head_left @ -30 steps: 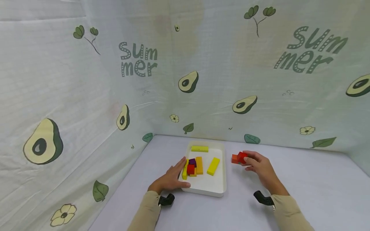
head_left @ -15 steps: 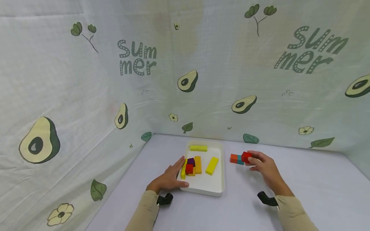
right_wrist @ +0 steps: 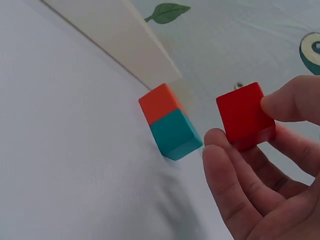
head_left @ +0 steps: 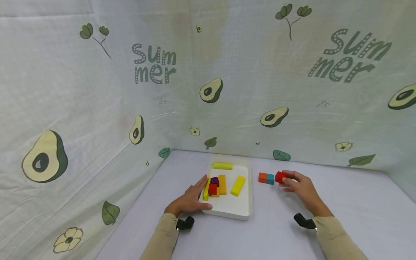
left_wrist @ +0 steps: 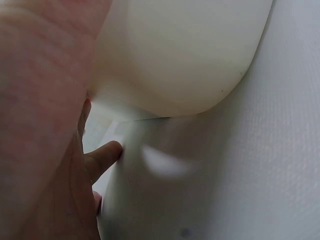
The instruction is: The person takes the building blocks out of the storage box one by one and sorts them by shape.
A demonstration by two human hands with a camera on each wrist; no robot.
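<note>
My right hand (head_left: 300,187) pinches a red cube (right_wrist: 245,115) between thumb and fingers, a short way right of two other cubes. Those two, an orange cube (right_wrist: 161,104) and a teal cube (right_wrist: 175,134), sit side by side on the table, faces together. At the left side of a white tray (head_left: 227,213), my left hand (head_left: 190,199) rests against the edge, fingers extended and thumb at the near rim. Beside its fingers, inside the tray, lie a red cube (head_left: 212,189) and a purple block (head_left: 215,181). In the left wrist view, the palm and the tray's pale wall (left_wrist: 185,65) show close up.
In the tray are also yellow bars, one (head_left: 222,166) at the far end and another (head_left: 238,186) on the right, plus an orange-yellow bar (head_left: 222,185). A printed cloth (head_left: 240,119) hangs behind the white table (head_left: 260,234).
My right hand has moved right with the red cube, away from the orange and teal cubes, bringing the teal cube into full view. My left hand stays at the tray.
</note>
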